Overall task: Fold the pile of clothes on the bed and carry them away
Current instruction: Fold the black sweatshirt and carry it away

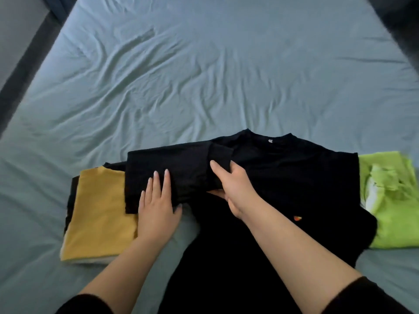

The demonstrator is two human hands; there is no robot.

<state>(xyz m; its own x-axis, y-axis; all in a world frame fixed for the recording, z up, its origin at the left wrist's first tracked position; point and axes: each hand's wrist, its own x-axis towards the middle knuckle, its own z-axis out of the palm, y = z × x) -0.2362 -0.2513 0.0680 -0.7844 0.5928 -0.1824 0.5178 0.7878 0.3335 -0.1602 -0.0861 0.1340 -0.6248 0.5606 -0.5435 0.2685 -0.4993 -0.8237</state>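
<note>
Black shirt (283, 177) between one yellow top (99, 211) and one green top (394, 218) on bed sheet (204, 75). One sleeve (181, 173) pressed under flat left hand (156, 209), pinched by right hand (238, 189).

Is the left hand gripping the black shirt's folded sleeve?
No, the left hand lies flat with straight fingers on the folded black sleeve, while the right hand pinches it.
</note>
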